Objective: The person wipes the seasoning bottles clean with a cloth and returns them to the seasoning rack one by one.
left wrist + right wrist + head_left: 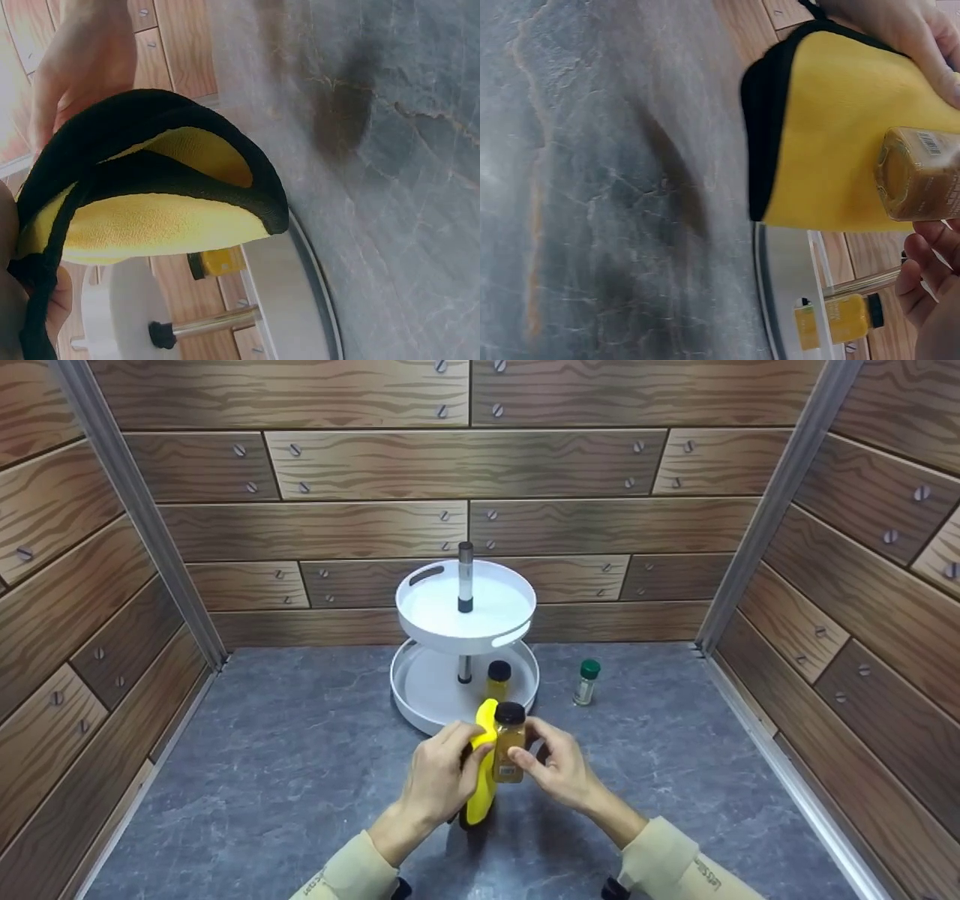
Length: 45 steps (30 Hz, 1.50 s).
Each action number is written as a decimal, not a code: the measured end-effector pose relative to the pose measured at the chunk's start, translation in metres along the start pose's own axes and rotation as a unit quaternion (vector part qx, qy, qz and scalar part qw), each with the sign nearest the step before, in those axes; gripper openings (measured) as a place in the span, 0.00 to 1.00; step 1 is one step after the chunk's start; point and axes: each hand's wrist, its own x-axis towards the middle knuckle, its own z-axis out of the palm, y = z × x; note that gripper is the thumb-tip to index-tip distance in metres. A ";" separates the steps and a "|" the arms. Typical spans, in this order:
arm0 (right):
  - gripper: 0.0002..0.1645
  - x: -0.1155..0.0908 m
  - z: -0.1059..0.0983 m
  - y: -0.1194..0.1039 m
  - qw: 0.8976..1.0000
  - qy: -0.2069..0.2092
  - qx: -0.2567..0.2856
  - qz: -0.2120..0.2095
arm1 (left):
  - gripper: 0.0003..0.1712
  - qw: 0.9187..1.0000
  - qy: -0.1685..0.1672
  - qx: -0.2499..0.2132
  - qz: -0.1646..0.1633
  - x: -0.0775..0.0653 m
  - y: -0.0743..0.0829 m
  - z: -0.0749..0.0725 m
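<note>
My left hand [439, 769] pinches a yellow cloth with black edging [482, 795], which hangs folded above the table. In the left wrist view the cloth [165, 221] shows its black border and a loose fold. My right hand [559, 765] grips a clear spice jar [509, 750] with a black lid and brownish-yellow contents, its thumb on the front. The jar stands upright right beside the cloth. From the right wrist, the jar's base [896, 176] and a barcode label show against the yellow cloth.
Behind my hands stands a white two-tier round tray [420, 619] with a central post. On its lower tier is a black-lidded yellow spice jar [498, 684]. A green-lidded jar [586, 684] stands on the grey table [285, 750] to the right. Wood-patterned walls enclose three sides.
</note>
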 end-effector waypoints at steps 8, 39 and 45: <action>0.16 -0.003 0.002 -0.002 1.000 -0.011 -0.001 0.011 | 0.09 1.000 0.001 -0.006 -0.001 0.001 0.001 -0.003; 0.19 0.008 -0.014 -0.004 0.997 0.078 0.000 -0.004 | 0.08 1.000 -0.021 0.010 -0.013 -0.015 -0.001 -0.011; 0.19 -0.001 -0.011 0.008 0.993 0.106 -0.057 -0.014 | 0.10 0.999 -0.010 0.036 -0.028 -0.013 -0.009 -0.019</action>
